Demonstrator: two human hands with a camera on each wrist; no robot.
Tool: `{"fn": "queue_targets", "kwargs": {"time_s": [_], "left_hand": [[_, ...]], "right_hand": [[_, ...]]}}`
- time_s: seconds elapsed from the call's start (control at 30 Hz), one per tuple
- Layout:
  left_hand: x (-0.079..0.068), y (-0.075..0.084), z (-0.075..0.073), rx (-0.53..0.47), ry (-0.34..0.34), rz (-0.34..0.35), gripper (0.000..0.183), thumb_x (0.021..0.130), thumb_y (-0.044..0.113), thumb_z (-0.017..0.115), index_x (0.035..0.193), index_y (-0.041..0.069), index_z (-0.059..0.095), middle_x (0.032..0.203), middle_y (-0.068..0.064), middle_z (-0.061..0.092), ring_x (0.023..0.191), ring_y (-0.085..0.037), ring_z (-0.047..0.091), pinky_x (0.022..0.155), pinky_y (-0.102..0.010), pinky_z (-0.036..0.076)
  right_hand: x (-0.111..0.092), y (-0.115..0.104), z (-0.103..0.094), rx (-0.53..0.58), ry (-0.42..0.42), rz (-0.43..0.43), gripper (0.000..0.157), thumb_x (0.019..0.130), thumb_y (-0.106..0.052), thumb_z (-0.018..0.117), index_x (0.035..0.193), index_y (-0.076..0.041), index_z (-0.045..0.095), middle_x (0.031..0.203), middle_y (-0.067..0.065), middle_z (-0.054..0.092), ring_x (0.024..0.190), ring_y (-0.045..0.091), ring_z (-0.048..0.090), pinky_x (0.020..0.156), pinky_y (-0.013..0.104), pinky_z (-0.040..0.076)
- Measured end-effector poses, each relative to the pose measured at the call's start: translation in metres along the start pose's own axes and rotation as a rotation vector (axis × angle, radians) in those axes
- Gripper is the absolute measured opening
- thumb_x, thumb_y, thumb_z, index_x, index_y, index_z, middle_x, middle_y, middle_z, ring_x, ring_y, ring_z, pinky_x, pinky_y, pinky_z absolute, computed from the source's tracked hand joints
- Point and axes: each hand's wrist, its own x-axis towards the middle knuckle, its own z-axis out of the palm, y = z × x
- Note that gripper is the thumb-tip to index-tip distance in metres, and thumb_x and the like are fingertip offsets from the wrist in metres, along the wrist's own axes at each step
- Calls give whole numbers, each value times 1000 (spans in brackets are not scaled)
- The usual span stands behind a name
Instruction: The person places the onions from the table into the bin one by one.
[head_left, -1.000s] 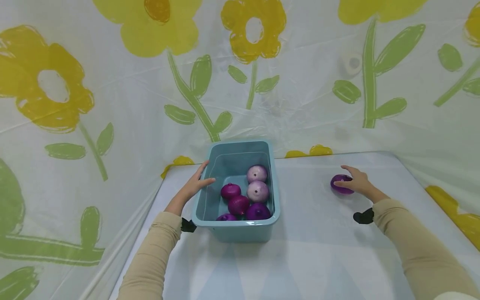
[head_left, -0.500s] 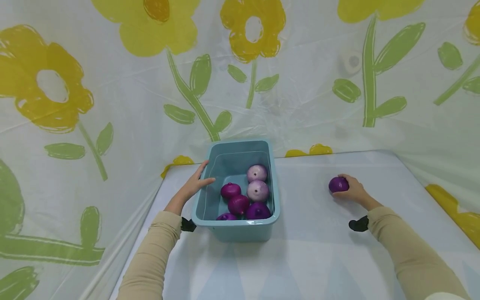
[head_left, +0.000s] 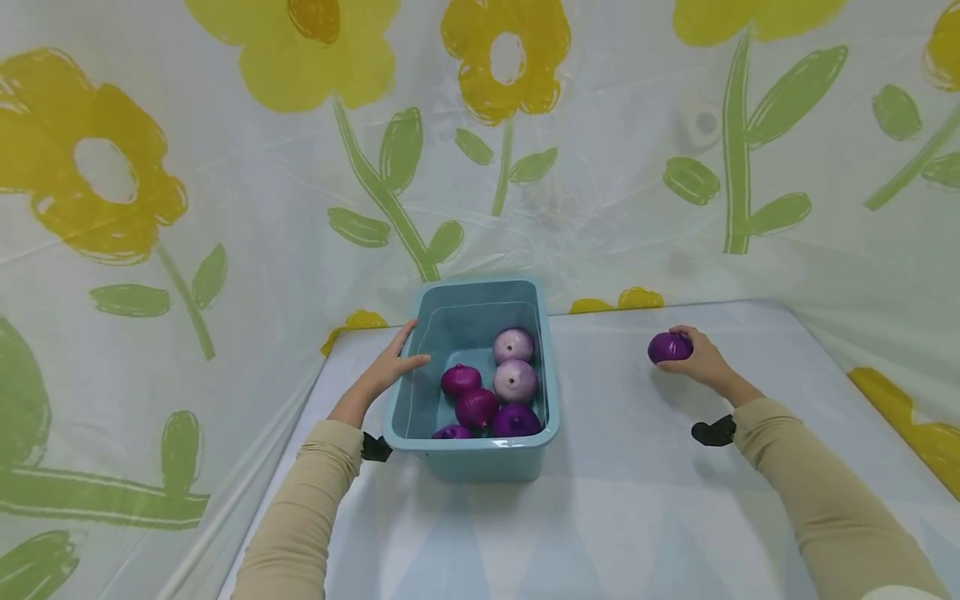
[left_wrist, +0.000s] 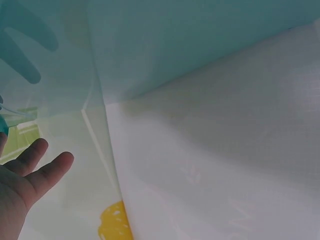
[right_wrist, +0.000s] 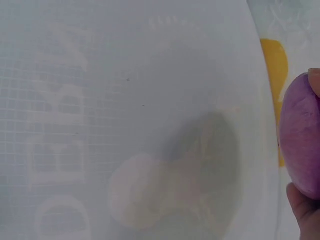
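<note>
My right hand (head_left: 705, 360) grips a dark purple onion (head_left: 666, 347) between thumb and fingers, over the right part of the table. In the right wrist view the onion (right_wrist: 298, 135) shows at the right edge with a thumb and fingertip on it, and a shadow lies on the cloth. My left hand (head_left: 387, 367) rests at the left rim of a blue plastic bin (head_left: 480, 458), fingers spread and thumb over the rim. Inside the bin are two pale onions (head_left: 514, 381) on the right and several purple onions (head_left: 476, 407) toward the front.
A white table (head_left: 615, 500) with pale blue triangles lies under everything. Behind and beside it hangs a white curtain (head_left: 600, 242) printed with yellow flowers. A black wrist strap piece (head_left: 714, 431) hangs below the right sleeve.
My right hand has closed around the purple onion and moved it slightly left and away from me. My left hand and the bin have stayed in place.
</note>
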Motion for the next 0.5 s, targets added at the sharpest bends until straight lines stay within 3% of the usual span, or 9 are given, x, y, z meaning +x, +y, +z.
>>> {"fn": "queue_targets", "kwargs": {"time_s": [0.3, 0.5], "left_hand": [[0, 0, 0, -3, -9, -9, 84, 86, 43, 57, 148, 28, 3, 154, -11, 4, 138, -38, 13, 104, -62, 17], [-12, 22, -3, -36, -41, -11, 83, 88, 34, 56, 148, 18, 2, 153, -16, 2, 137, -42, 11, 104, -63, 15]], "right_hand": [[4, -25, -13, 35, -61, -8, 80, 80, -26, 68, 137, 2, 20, 136, 35, 24, 121, 50, 30, 97, 61, 31], [10, -51, -22, 15, -88, -25, 82, 81, -30, 67, 139, 0, 18, 139, 32, 23, 123, 49, 30, 98, 61, 32]]}}
